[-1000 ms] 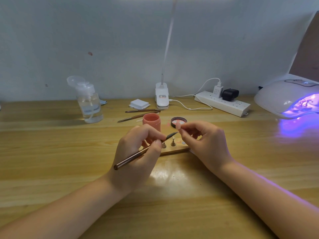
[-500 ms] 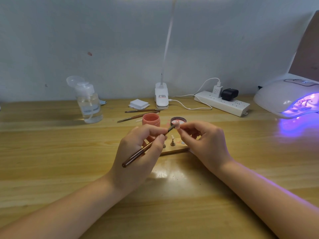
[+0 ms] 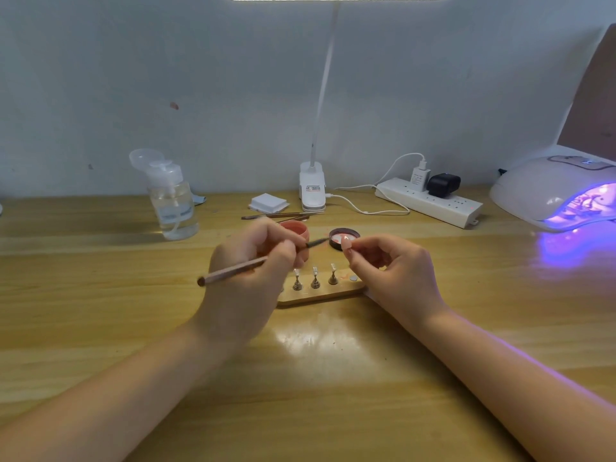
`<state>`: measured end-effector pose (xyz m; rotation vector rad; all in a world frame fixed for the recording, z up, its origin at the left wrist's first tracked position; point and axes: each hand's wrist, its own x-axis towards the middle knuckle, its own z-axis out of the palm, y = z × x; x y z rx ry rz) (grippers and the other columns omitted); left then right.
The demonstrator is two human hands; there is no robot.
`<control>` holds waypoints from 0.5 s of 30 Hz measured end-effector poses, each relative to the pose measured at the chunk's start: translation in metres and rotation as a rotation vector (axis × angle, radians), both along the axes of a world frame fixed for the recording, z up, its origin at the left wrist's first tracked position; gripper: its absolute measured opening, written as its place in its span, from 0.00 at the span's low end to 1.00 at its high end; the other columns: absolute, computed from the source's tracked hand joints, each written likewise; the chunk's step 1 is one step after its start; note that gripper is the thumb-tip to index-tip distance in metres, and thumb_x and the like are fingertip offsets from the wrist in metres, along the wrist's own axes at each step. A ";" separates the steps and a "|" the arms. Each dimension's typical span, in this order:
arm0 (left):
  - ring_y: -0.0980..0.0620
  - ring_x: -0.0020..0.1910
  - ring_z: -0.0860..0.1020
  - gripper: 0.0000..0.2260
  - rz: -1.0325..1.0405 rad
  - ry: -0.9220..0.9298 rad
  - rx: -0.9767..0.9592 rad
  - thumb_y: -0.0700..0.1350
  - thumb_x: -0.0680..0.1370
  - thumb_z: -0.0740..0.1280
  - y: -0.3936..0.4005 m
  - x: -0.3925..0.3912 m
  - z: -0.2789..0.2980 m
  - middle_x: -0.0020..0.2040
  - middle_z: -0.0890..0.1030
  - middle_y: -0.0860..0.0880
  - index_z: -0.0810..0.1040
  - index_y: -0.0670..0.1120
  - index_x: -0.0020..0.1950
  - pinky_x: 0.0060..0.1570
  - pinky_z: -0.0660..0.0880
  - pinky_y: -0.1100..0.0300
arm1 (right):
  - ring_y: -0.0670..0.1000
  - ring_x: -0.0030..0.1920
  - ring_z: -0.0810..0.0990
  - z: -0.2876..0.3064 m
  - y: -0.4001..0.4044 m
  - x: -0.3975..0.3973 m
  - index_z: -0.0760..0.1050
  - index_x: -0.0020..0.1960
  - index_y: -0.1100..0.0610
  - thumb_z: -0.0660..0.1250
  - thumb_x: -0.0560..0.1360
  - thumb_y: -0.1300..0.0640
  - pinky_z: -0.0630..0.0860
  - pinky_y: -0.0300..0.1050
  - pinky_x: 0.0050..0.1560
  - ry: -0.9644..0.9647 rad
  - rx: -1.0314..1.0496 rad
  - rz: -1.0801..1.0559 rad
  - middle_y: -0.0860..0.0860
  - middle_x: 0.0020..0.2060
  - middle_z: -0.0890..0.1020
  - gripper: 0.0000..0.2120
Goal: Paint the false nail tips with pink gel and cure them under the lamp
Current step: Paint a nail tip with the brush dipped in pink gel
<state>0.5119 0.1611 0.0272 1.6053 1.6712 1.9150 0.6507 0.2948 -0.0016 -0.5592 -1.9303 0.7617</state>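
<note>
Tabletop (image 3: 100, 328): wooden, carrying everything below.
Curing lamp (image 3: 546, 191): sitting at the far right edge, glowing violet from its mouth.
Left hand (image 3: 253, 271): hovering over the middle of the tabletop, its fingers (image 3: 286, 248) curling tight around a brush.
Right hand (image 3: 396, 271): hovering just right of the left hand, its fingers (image 3: 358, 258) pinching a nail tip, the rest curling loosely.
Wooden holder (image 3: 320, 296): lying beneath and between the hands, carrying three small metal stands (image 3: 315, 280) upright in a row.
Brush (image 3: 233, 270): lying nearly level, long axis running left to right, butt end pointing left, dark bristles pointing right and ending just short of the nail tip.
Gel jar (image 3: 296, 228): pink, showing behind the left hand's knuckles.
Jar lid (image 3: 343, 235): lying open side up beside the jar, behind the nail tip.
Nail tip (image 3: 346, 243): pink, standing nearly upright above the right thumb, pointed end up.
</note>
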 end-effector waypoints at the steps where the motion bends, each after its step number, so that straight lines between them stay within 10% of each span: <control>1: 0.59 0.36 0.80 0.07 0.044 -0.053 -0.012 0.41 0.72 0.62 0.004 -0.005 0.007 0.33 0.82 0.54 0.79 0.47 0.39 0.35 0.75 0.68 | 0.44 0.36 0.80 0.000 0.000 -0.001 0.83 0.47 0.53 0.73 0.72 0.61 0.77 0.38 0.39 0.000 -0.010 -0.006 0.41 0.36 0.82 0.05; 8: 0.50 0.34 0.77 0.06 0.312 0.079 -0.453 0.41 0.73 0.66 0.049 -0.056 0.056 0.30 0.82 0.50 0.80 0.41 0.37 0.39 0.74 0.53 | 0.45 0.36 0.80 0.000 0.001 0.000 0.83 0.46 0.52 0.72 0.72 0.61 0.78 0.41 0.40 -0.024 -0.018 -0.005 0.41 0.37 0.82 0.06; 15: 0.51 0.32 0.75 0.04 0.270 0.183 -0.879 0.41 0.71 0.68 0.083 -0.065 0.075 0.37 0.82 0.46 0.80 0.41 0.40 0.28 0.69 0.63 | 0.47 0.35 0.80 -0.001 0.002 -0.001 0.84 0.45 0.54 0.73 0.72 0.61 0.78 0.47 0.40 -0.028 0.006 -0.017 0.49 0.35 0.84 0.04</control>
